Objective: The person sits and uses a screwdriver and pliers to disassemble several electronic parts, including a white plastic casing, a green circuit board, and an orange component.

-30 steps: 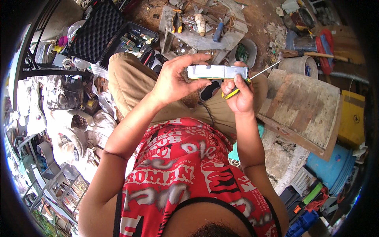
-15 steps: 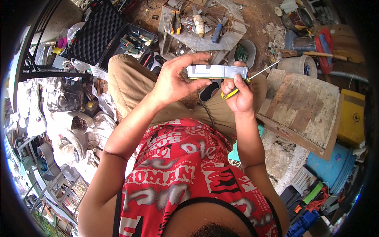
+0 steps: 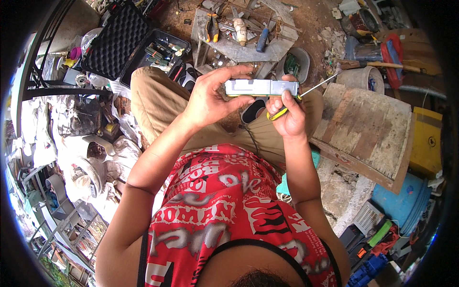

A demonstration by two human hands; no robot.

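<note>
Above my lap I hold a flat, silvery rectangular metal casing point(image 3: 251, 87) with a thin greenish-yellow lower edge. My left hand point(image 3: 216, 93) has its left end between the thumb below and the fingers above. My right hand point(image 3: 289, 110) pinches the right end, its thumb lying over the face. Tucked in the same right hand is a screwdriver point(image 3: 278, 113) with a yellow and black handle. Its thin shaft points up and to the right, away from the casing. The casing's underside is hidden from me.
Ahead is a low wooden bench point(image 3: 234, 51) with orange-handled pliers point(image 3: 212, 27) and a blue-handled tool point(image 3: 262, 40). An open black case point(image 3: 155, 48) holding circuit boards lies front left. A grey bin point(image 3: 306, 62) stands beyond my right hand; a wooden board point(image 3: 363, 129) lies at right.
Both hands and the casing have shifted very slightly to the left. My grip on the casing and the screwdriver looks the same.
</note>
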